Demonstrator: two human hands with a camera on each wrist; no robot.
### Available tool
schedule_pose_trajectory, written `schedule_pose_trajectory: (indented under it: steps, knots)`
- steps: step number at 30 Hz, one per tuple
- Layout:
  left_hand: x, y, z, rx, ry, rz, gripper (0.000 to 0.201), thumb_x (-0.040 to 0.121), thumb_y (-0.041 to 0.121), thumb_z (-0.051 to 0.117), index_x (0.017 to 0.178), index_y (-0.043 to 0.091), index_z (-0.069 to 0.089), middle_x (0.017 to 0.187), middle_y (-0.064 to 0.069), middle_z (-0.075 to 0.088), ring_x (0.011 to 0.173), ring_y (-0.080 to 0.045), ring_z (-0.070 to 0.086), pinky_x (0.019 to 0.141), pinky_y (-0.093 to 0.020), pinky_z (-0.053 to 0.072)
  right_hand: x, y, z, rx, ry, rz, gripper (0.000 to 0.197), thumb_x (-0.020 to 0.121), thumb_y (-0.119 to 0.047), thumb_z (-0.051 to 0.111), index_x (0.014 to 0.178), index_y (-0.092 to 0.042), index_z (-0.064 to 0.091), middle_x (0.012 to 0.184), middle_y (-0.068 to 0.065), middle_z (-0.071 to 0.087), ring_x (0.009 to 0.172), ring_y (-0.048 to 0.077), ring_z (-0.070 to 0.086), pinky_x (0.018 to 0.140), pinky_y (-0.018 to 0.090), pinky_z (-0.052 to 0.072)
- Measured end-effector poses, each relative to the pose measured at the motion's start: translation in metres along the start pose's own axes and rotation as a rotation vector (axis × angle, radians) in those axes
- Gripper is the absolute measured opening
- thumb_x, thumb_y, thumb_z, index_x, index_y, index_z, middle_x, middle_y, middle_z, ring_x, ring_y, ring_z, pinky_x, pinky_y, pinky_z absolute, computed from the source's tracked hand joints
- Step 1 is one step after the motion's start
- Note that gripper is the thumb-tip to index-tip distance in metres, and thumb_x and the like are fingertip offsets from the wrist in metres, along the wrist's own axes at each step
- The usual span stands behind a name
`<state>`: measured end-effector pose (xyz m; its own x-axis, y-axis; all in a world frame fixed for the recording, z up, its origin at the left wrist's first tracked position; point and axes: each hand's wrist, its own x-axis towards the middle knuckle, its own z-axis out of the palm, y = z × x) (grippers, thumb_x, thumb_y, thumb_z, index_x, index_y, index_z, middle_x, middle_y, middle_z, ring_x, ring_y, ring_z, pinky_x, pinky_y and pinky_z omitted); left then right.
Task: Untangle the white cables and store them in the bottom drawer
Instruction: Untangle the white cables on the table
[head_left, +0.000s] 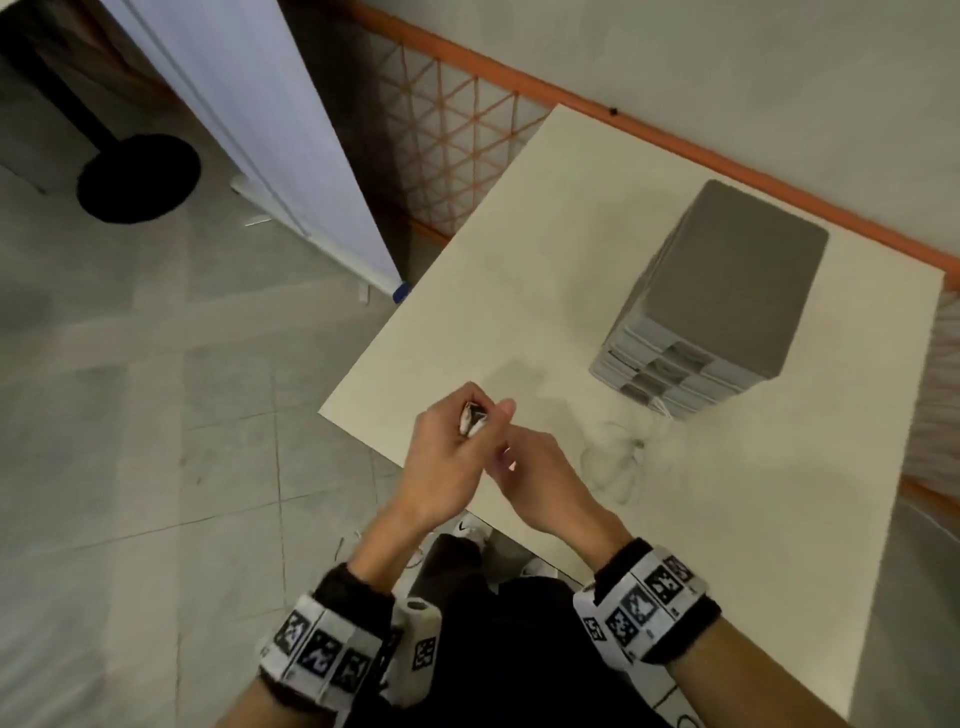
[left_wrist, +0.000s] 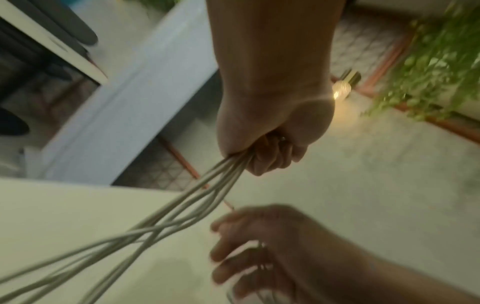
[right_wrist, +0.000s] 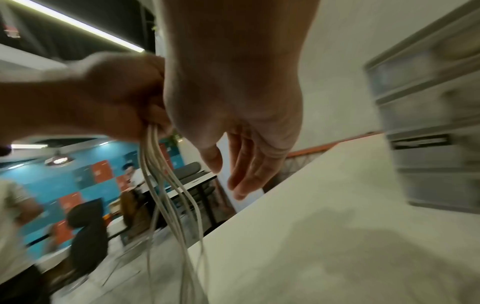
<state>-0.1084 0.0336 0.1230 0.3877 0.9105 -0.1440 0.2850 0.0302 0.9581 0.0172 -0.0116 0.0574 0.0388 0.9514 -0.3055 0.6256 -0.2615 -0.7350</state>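
Several white cables (left_wrist: 145, 226) in L grip (left_wrist: 270, 135)

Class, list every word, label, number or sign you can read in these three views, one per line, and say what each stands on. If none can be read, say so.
No readable text in any view.
Black-and-white square marker patterns on the grey wristbands: coded patterns, not words; the small characters beside them are too blurred to read.
Grey plastic drawer unit: no label shows.
Orange and teal wall panels in the right wrist view: faint marks, too blurred to read.
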Motion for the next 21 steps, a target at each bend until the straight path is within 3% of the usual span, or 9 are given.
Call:
schedule_pose_trajectory:
  steps: [3, 5, 7, 9, 12, 14, 17, 21]
  knots:
    - [0.025, -0.011, 0.042, 0.022, -0.107, -0.02, 0.032, 0.094, 0.03, 0.068, 0.074, 0.007, 0.057, 0.054, 0.013, 0.052, 0.052, -0.004, 0.045, 0.056, -0.017, 0.035, -0.014, 0.034, -0.02, 0.082, 0.176, 0.085, 0.02, 0.096, -0.022, 0.057, 0.116, -0.022, 0.063, 0.087, -0.003, 0.068, 0.074, 0.009, 0.063, 0.069, 0.023, 0.05]
    - [0.037, -0.013, 0.062, 0.015, -0.169, -0.035, 0.038, 0.091, 0.038, 0.07, 0.072, 0.009, 0.055, 0.054, 0.011, 0.046, 0.053, -0.008, 0.039, 0.056, -0.022, 0.034, -0.025, 0.067, -0.027, 0.108, 0.256, 0.229, 0.014, 0.094, -0.02, 0.059, 0.107, -0.019, 0.066, 0.085, -0.003, 0.066, 0.073, 0.009, 0.061, 0.067, 0.02, 0.045]
    - [0.046, -0.013, 0.078, 0.004, -0.199, -0.036, 0.042, 0.093, 0.043, 0.067, 0.069, 0.011, 0.051, 0.056, 0.011, 0.043, 0.057, -0.011, 0.041, 0.06, -0.028, 0.037, -0.031, 0.103, -0.031, 0.115, 0.348, 0.412, 0.007, 0.093, -0.016, 0.06, 0.096, -0.018, 0.066, 0.088, 0.001, 0.068, 0.08, 0.018, 0.064, 0.07, 0.025, 0.044]
    - [0.052, -0.011, 0.09, -0.017, -0.217, -0.028, 0.043, 0.098, 0.041, 0.06, 0.069, 0.011, 0.049, 0.059, 0.01, 0.043, 0.056, -0.008, 0.044, 0.062, -0.029, 0.039, -0.032, 0.135, -0.033, 0.084, 0.423, 0.546, 0.012, 0.093, -0.011, 0.058, 0.099, -0.011, 0.068, 0.098, 0.008, 0.071, 0.093, 0.026, 0.065, 0.077, 0.027, 0.045]
    - [0.058, -0.009, 0.102, -0.056, -0.259, 0.002, 0.033, 0.105, 0.032, 0.048, 0.082, 0.01, 0.055, 0.058, 0.016, 0.047, 0.055, -0.003, 0.041, 0.059, -0.017, 0.036, -0.026, 0.161, -0.036, 0.019, 0.451, 0.659, 0.024, 0.095, -0.011, 0.054, 0.114, -0.002, 0.066, 0.111, 0.016, 0.069, 0.104, 0.032, 0.063, 0.081, 0.029, 0.044]
    - [0.06, -0.009, 0.106, -0.071, -0.275, 0.014, 0.028, 0.107, 0.028, 0.043, 0.091, 0.009, 0.057, 0.058, 0.015, 0.043, 0.055, -0.004, 0.037, 0.054, -0.013, 0.033, -0.019, 0.17, -0.039, -0.029, 0.454, 0.716, 0.026, 0.097, -0.016, 0.053, 0.115, 0.0, 0.063, 0.113, 0.02, 0.067, 0.104, 0.035, 0.062, 0.08, 0.033, 0.047]
    - [0.061, -0.008, 0.109, -0.08, -0.289, 0.002, 0.031, 0.107, 0.028, 0.043, 0.082, 0.013, 0.052, 0.061, 0.013, 0.037, 0.056, -0.007, 0.032, 0.052, -0.021, 0.029, -0.011, 0.176, -0.042, -0.107, 0.431, 0.779, 0.031, 0.1, -0.024, 0.047, 0.114, 0.001, 0.058, 0.116, 0.021, 0.061, 0.103, 0.037, 0.06, 0.08, 0.038, 0.046]
    - [0.061, -0.005, 0.11, -0.126, -0.308, -0.058, 0.037, 0.106, 0.03, 0.044, 0.071, 0.021, 0.041, 0.064, 0.009, 0.035, 0.058, -0.011, 0.026, 0.051, -0.029, 0.024, -0.004, 0.177, -0.044, -0.155, 0.4, 0.799, 0.028, 0.101, -0.022, 0.045, 0.12, -0.003, 0.053, 0.124, 0.016, 0.053, 0.104, 0.038, 0.059, 0.082, 0.043, 0.046]
